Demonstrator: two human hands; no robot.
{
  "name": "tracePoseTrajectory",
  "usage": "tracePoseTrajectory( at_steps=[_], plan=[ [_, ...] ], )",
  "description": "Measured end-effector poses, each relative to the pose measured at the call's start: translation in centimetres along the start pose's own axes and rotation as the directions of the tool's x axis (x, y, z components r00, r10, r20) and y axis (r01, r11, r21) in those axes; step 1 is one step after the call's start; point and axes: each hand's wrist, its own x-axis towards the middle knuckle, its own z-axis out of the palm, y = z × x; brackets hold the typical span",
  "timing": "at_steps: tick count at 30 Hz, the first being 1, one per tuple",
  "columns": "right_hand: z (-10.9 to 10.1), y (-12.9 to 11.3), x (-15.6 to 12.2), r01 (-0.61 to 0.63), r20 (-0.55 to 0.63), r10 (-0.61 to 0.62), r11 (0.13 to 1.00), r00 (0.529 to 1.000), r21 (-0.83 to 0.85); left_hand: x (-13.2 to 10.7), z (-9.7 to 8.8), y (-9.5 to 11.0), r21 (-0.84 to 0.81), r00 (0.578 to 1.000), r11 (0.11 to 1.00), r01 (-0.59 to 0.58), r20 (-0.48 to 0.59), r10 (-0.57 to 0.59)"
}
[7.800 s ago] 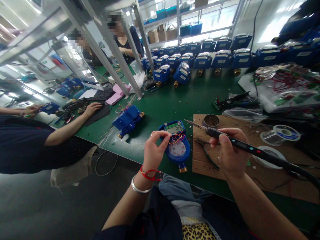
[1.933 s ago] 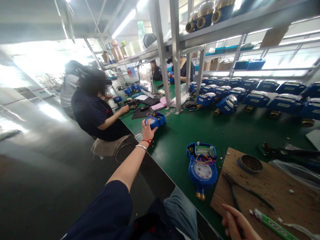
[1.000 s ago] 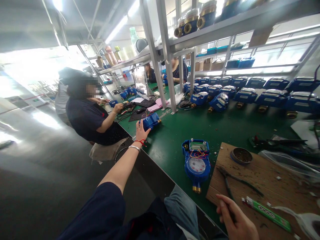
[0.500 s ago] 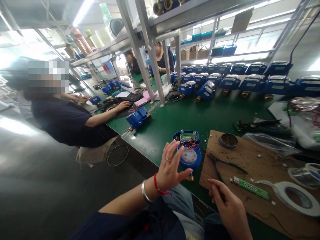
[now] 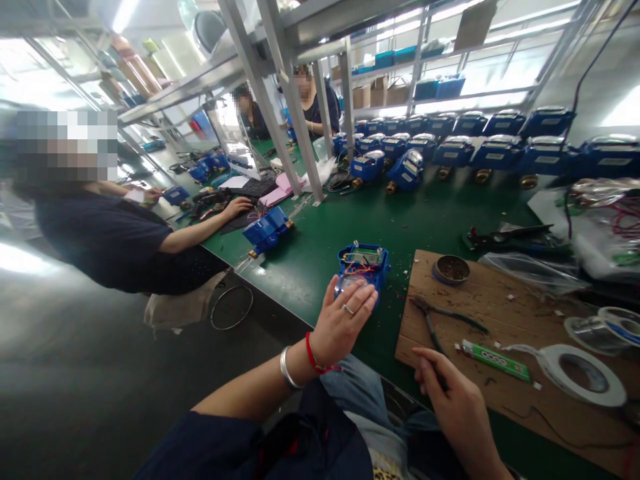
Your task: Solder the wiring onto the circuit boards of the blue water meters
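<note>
My left hand (image 5: 345,317) lies over the round dial of a blue water meter (image 5: 383,263), thumb along the left side and fingers across to the right. It grips the meter and hides its lower end. The meter's upper housing stands uncovered, with a green circuit board (image 5: 365,257) and thin red and yellow wires (image 5: 360,271) inside. Lower right, my right hand (image 5: 453,393) is closed, fingers curled in and thumb against them, by the near edge of the cardboard sheet (image 5: 407,333). Whatever it may hold is hidden.
On the cardboard are pliers (image 5: 430,323), a small round tin (image 5: 451,270), a green packet (image 5: 495,360) and a tape roll (image 5: 583,375). Rows of blue meters (image 5: 500,152) line the back. Left, a co-worker's arm (image 5: 205,233) rests near another open meter (image 5: 267,230).
My left hand has come down from a spread pose above the near side of the meter onto its dial. My right hand has hardly moved. The view has shifted slightly.
</note>
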Motion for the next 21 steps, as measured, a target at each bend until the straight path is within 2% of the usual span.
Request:
tracePoseTrajectory(
  at_steps=[4,7,10,12,15,17,21],
  plan=[
    [-0.1,0.0,0.1,0.012,-0.003,-0.012,1.000,1.000,-0.005,-0.1,-0.1,-4.5,-0.148,0.994,0.985,0.085,-0.052,-0.094],
    [-0.1,0.1,0.2,0.020,-0.002,-0.020,1.000,1.000,-0.015,0.1,0.2,-6.3,-0.269,0.983,0.952,0.145,-0.074,-0.171],
    [-0.2,0.0,0.2,0.020,-0.004,-0.020,0.999,1.000,-0.034,0.5,0.7,-6.6,-0.352,0.950,0.913,0.205,-0.151,-0.272],
    [-0.2,-0.1,0.2,0.023,-0.013,-0.024,0.999,1.000,-0.048,0.9,1.0,-6.5,-0.385,0.910,0.884,0.265,-0.203,-0.361],
    [-0.2,-0.3,0.1,0.015,-0.015,-0.016,0.999,1.000,-0.051,1.3,1.4,-6.6,-0.424,0.860,0.837,0.345,-0.213,-0.463],
    [-0.1,-0.5,0.1,0.008,-0.009,-0.009,0.999,1.000,-0.044,1.3,1.5,-6.5,-0.429,0.857,0.827,0.362,-0.195,-0.476],
    [-0.2,-0.6,0.3,0.014,-0.011,-0.015,0.999,1.000,-0.050,1.1,1.6,-5.7,-0.374,0.884,0.853,0.363,-0.151,-0.443]
  ],
)
